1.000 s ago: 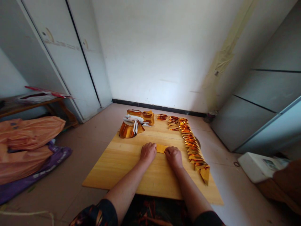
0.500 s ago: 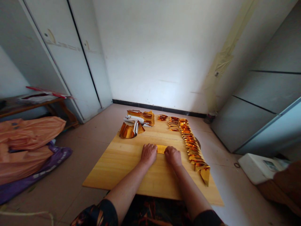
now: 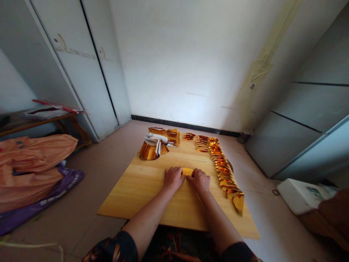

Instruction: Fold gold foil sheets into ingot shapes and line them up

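I saw a wooden surface (image 3: pixel 141 189) lying flat on the floor (image 3: pixel 114 145). On the surface, a long row of folded gold papers (image 3: pixel 223 171) ran down its right side. At the far end sat a stack of gold sheets (image 3: pixel 163 136) and a curled gold piece (image 3: pixel 148 151). One small gold paper (image 3: pixel 187 170) lay in the middle.
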`<state>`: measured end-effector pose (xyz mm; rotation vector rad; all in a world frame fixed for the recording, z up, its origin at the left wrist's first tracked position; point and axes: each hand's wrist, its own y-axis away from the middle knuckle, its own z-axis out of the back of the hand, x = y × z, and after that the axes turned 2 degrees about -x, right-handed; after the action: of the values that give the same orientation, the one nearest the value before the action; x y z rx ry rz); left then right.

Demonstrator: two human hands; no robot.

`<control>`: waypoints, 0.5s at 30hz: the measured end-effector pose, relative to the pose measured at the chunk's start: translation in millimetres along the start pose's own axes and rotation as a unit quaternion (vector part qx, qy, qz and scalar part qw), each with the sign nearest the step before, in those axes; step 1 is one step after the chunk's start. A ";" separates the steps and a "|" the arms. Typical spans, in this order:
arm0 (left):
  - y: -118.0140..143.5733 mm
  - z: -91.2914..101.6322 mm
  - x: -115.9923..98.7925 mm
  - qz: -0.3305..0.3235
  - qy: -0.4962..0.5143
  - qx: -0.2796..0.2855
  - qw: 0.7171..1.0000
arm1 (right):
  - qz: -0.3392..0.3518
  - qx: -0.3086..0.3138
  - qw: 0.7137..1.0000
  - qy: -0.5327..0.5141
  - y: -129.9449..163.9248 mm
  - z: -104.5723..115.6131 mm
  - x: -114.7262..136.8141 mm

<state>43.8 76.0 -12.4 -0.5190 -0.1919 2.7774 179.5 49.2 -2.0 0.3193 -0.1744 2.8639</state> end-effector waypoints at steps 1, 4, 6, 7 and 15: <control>-0.2 0.4 -0.3 0.003 0.001 0.002 1.000 | -0.002 0.002 1.000 -0.001 -0.4 -0.2 -0.1; -0.6 2.2 -0.8 0.017 0.005 0.010 1.000 | -0.013 0.011 1.000 -0.008 -1.8 -0.1 -0.5; -0.6 3.0 -0.5 0.021 0.006 0.014 1.000 | -0.021 0.021 0.999 -0.021 -2.5 0.9 -1.5; -0.5 3.0 -0.1 0.022 0.008 0.015 1.000 | -0.024 0.027 0.999 -0.029 -2.8 1.7 -2.3; -0.5 0.0 8.0 0.008 0.028 0.017 0.999 | -0.026 0.046 0.996 -0.070 -3.8 7.2 -10.2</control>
<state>36.9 79.1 -14.9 -0.5918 -0.1280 2.7722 191.6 49.5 3.0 0.5358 -0.0594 2.8028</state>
